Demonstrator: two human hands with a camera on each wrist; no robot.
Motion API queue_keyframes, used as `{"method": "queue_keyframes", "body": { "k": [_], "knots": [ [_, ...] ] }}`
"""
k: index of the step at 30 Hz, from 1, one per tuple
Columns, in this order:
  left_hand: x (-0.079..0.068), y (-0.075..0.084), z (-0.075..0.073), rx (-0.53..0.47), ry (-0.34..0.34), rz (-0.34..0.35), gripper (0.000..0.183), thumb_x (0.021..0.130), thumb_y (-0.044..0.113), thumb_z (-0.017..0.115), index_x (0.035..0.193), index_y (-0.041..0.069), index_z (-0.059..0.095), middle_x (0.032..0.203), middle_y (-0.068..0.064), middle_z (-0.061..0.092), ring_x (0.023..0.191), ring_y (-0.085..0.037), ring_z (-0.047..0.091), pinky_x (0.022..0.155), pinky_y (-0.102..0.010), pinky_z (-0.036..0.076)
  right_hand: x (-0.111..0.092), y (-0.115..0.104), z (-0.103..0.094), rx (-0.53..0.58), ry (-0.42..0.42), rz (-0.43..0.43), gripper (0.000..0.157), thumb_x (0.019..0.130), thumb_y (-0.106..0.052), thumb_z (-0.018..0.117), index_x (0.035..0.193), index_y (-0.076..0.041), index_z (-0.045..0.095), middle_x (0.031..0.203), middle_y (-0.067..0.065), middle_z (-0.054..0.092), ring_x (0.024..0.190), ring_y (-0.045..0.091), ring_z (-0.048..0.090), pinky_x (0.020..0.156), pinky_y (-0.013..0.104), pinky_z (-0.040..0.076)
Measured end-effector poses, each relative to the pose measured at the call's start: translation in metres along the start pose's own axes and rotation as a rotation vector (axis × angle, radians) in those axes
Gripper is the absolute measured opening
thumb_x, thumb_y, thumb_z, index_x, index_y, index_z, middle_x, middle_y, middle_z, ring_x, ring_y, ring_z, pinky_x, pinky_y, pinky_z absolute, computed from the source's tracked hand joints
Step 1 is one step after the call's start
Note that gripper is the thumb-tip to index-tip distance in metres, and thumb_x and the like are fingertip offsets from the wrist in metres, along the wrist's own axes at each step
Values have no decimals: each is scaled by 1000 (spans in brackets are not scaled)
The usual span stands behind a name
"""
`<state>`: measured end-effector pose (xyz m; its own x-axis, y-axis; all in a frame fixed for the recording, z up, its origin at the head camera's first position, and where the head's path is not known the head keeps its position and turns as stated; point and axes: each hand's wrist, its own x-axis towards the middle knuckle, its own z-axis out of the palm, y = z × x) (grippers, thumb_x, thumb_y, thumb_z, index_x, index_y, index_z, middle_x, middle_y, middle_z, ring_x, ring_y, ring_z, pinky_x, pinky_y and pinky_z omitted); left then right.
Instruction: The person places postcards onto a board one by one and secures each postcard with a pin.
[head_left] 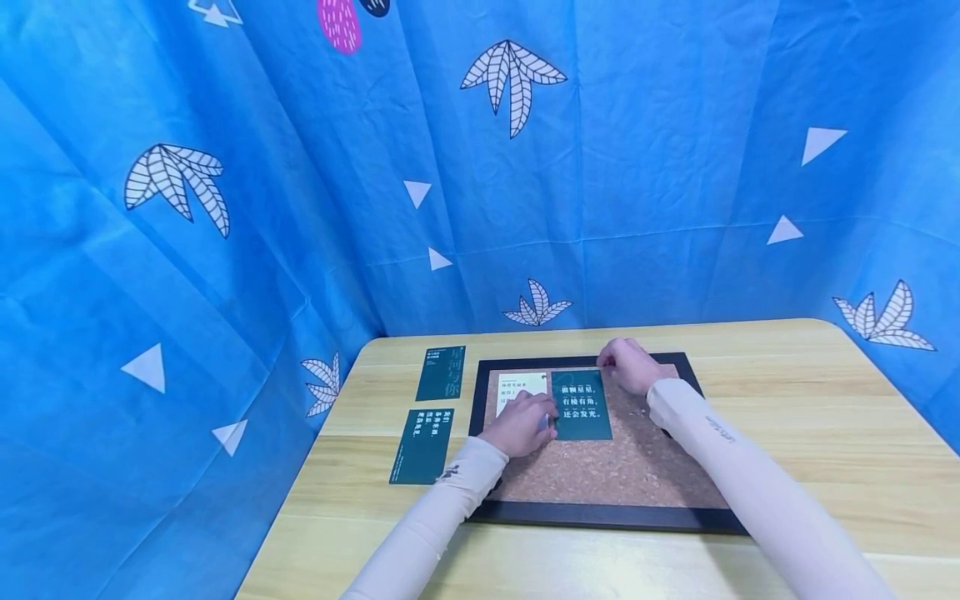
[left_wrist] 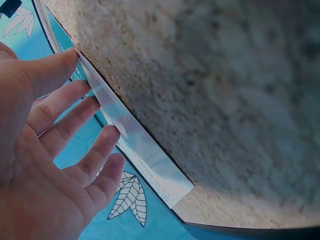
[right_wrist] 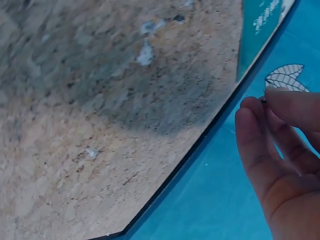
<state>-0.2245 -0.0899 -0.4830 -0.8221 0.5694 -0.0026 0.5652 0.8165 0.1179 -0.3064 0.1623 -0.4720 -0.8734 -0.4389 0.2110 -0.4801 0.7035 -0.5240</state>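
At the black-framed cork board's (head_left: pixel 600 475) top, a tiny dark object (right_wrist: pixel 264 100) is being pinched by the right hand (head_left: pixel 630 367), a cream rectangular card (head_left: pixel 521 382) being overlapped by the spread left hand (head_left: pixel 521 423).

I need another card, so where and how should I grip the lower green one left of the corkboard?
Probably pinch the green card by its left long edge, coming from the left: it lies flat and thin on the table, with the corkboard and left sleeve nearer its right side.
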Motion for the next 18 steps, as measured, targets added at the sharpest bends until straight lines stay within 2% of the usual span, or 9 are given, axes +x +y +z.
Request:
{"method": "queue_keyframes", "body": {
  "k": [12,18],
  "knots": [
    [0,0,-1,-4,-3,-9,29,100,32,69,125,18,72,140,2,66,124,-24,61,103,-40,53,6,2,10,-30,-34,13,22,87,15,60,93,4,79,96,20,77,91,35,72,81,47,60],
    [-1,1,-1,2,3,1,29,100,31,69,126,17,71,142,1,65,124,-24,61,104,-39,53,7,-1,13,-73,-55,45,20,92,12,63,94,1,80,98,17,78,93,30,73,83,46,61]
  ]
}}
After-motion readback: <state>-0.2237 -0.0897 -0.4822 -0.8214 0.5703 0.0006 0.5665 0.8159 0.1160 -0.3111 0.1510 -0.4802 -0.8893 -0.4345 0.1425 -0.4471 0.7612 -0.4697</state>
